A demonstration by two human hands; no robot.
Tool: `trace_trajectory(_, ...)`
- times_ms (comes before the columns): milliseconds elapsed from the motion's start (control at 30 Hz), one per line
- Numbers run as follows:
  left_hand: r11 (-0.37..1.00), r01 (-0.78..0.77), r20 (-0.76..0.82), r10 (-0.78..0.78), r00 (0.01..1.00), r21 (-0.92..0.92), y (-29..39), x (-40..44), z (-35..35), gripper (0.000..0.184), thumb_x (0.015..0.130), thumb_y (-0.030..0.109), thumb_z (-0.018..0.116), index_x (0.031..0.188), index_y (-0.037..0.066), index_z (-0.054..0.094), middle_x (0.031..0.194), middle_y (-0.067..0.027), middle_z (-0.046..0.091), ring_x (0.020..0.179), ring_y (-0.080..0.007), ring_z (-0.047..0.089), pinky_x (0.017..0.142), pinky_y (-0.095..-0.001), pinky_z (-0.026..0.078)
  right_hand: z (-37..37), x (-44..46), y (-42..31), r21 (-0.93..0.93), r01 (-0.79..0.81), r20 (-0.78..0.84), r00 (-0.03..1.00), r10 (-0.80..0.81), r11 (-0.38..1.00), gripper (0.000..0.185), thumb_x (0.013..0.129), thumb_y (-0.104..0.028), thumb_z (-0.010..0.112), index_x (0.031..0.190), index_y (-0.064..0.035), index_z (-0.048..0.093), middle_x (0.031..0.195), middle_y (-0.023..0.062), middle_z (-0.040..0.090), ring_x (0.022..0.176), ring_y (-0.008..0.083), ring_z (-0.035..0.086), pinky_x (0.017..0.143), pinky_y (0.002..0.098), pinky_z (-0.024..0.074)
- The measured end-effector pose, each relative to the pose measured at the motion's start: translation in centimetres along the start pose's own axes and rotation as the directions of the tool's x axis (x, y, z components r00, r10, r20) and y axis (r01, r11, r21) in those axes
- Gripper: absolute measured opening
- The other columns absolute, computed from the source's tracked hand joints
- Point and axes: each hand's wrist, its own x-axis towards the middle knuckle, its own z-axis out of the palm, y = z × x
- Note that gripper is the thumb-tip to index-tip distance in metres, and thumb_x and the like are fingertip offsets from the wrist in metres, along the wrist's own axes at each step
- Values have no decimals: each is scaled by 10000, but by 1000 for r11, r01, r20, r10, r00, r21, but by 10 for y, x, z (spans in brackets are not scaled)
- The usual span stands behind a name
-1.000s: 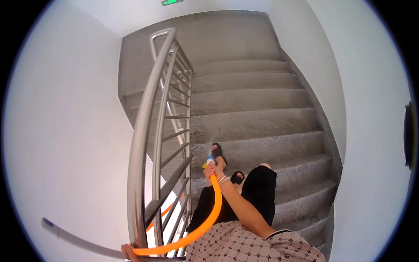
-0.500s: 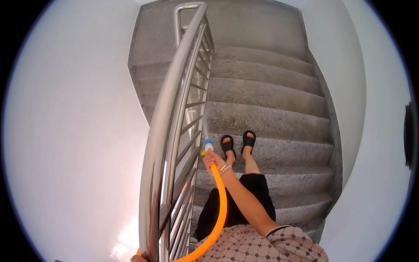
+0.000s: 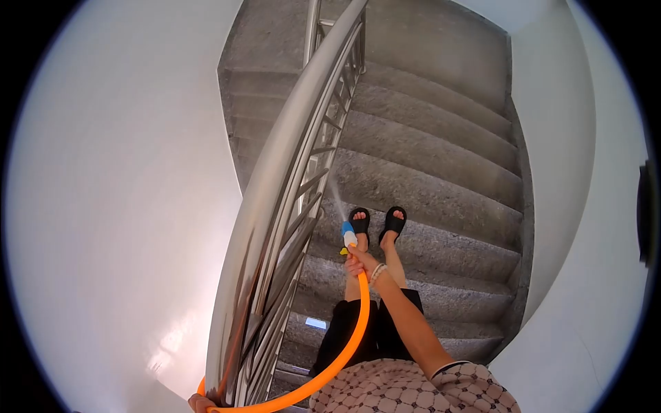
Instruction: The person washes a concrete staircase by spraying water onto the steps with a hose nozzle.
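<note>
An orange hose (image 3: 350, 347) curves from the bottom left up to a blue and white nozzle (image 3: 349, 234) with a yellow lever. My right hand (image 3: 361, 261) is closed around the hose just behind the nozzle, a beaded bracelet on its wrist. A fine spray (image 3: 337, 196) leaves the nozzle toward the stair beside the railing. At the bottom left edge, my left hand (image 3: 200, 404) grips the hose near the foot of the metal handrail (image 3: 265, 186); part of this hand is cut off by the frame.
Grey concrete steps (image 3: 427, 179) descend to a landing (image 3: 434, 41). My feet in black sandals (image 3: 393, 224) stand side by side on one step. Metal railing bars run along the left of the steps. White walls (image 3: 138, 172) rise on both sides.
Both feet now stand level on one step, after one was ahead. The view has tilted down and turned, so the railing leans further right. The nozzle has shifted slightly right, still spraying.
</note>
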Motion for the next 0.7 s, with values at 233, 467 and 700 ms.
trace_trajectory(233,996,83,-21,-82,996,40,3,-4,3,315,763,302,491,633,36,382,664,-78,365,537,-174,354,485,-280,364,-11,9,4,-28,12,-80,997,-14,1000,286,777,-315,567,726,-78,415,524,-24,376,362,13,319,313,147,275)
trace_trajectory(467,988,115,-71,-109,992,98,15,1,10,350,789,335,464,616,44,376,658,-73,372,528,-161,359,466,-262,352,3,1,-1,-94,52,-136,989,-64,994,306,793,-334,538,708,-77,395,513,-26,373,350,13,318,312,145,278)
trace_trajectory(700,991,107,-74,-101,992,81,10,1,7,353,777,365,472,649,46,388,675,-73,378,542,-150,373,502,-303,419,1,3,-3,-136,72,-114,990,-87,988,305,798,-348,525,716,-87,391,509,-22,389,350,14,326,306,138,278)
